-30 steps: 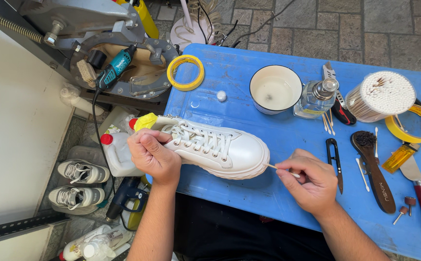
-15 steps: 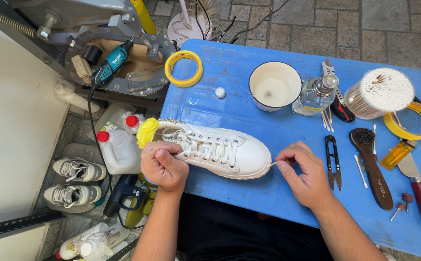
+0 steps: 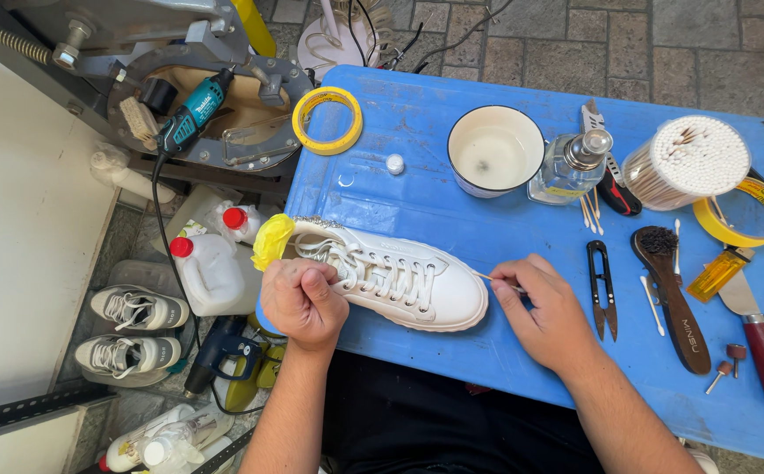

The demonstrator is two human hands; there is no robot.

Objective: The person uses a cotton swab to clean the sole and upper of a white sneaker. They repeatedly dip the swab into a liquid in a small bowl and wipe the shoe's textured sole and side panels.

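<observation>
From my remote seat I read left to right: my left hand (image 3: 301,303) is closed around the heel end of the white sneaker (image 3: 395,279), which lies on its side at the near left part of the blue worktop (image 3: 452,224), its heel with yellow stuffing (image 3: 272,240) jutting past the edge. If that grip loosens, I judge the shoe could tip off toward the 2 red-capped jugs (image 3: 211,268) on the floor below. My right hand (image 3: 544,312) is nearly closed, pinching a thin cotton swab (image 3: 492,280) whose tip meets the toe just above the sole. Pressing too hard could snap the thin stick or drag dirt across the clean white leather. Farther right, the small black snips (image 3: 601,290) and the dark brush (image 3: 673,294) lie near my wrist; a careless sweep could knock them, and the white bowl of liquid (image 3: 494,149) behind could spill.
</observation>
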